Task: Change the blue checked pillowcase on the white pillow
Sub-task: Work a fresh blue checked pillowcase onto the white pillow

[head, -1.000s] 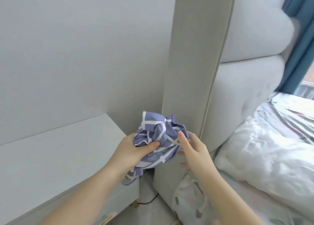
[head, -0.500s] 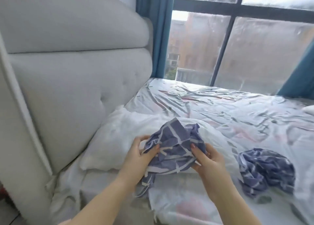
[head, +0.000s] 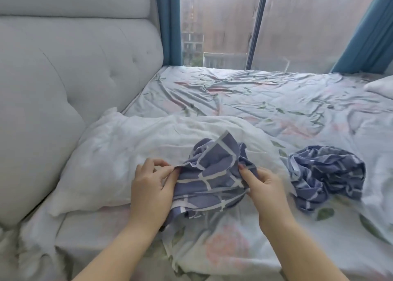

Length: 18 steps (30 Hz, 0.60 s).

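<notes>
A bare white pillow (head: pixel 119 159) lies on the bed beside the headboard. Over its near right part I hold a crumpled blue checked pillowcase (head: pixel 212 174) with both hands. My left hand (head: pixel 153 187) pinches its left edge between thumb and fingers. My right hand (head: pixel 263 185) grips its right edge. A second blue checked pillowcase (head: pixel 325 174) lies bunched up on the sheet to the right, apart from my hands.
A grey tufted headboard (head: pixel 70 68) rises on the left. The floral bed sheet (head: pixel 265 102) is wrinkled across the mattress. A window (head: pixel 287 25) with blue curtains stands behind the bed. Another white pillow corner (head: pixel 380 86) shows at far right.
The view swung from the bedside cabinet to the bed. Both hands carried the blue checked pillowcase over the white pillow and now spread it apart at its edges.
</notes>
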Motion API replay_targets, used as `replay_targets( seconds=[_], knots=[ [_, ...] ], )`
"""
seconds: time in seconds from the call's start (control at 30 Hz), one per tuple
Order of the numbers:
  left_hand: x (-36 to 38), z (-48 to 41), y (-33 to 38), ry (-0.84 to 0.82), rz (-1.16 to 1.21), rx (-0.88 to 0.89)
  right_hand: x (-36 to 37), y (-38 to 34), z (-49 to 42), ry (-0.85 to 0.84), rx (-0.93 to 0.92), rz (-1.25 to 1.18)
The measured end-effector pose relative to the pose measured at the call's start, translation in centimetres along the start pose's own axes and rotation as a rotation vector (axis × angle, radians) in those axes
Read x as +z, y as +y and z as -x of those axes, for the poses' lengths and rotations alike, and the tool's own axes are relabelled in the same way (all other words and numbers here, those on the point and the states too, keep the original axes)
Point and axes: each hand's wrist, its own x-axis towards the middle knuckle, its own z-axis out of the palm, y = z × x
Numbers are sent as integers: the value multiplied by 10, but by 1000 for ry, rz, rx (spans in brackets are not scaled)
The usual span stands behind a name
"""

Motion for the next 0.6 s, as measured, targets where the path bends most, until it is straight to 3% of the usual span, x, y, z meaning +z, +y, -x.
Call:
replay_targets(
  seconds=[0.07,0.2,0.27,0.43,0.6],
  knots=[
    [-5,-6,2,-46,218,-116,1,-6,-2,36,-61,-12],
    [-25,-21,14,-254,935,-557,-15,-18,-14,120,-140,-211],
    [-33,-27,14,-360,1102,-682,-25,-21,-20,136,-124,-280],
    [-31,-27,4,-385,1115,-734,-30,-24,-22,55,-92,-312],
    [-30,-29,-4,-268,1032,-747,-26,-21,-21,-21,-233,4]
  ],
)
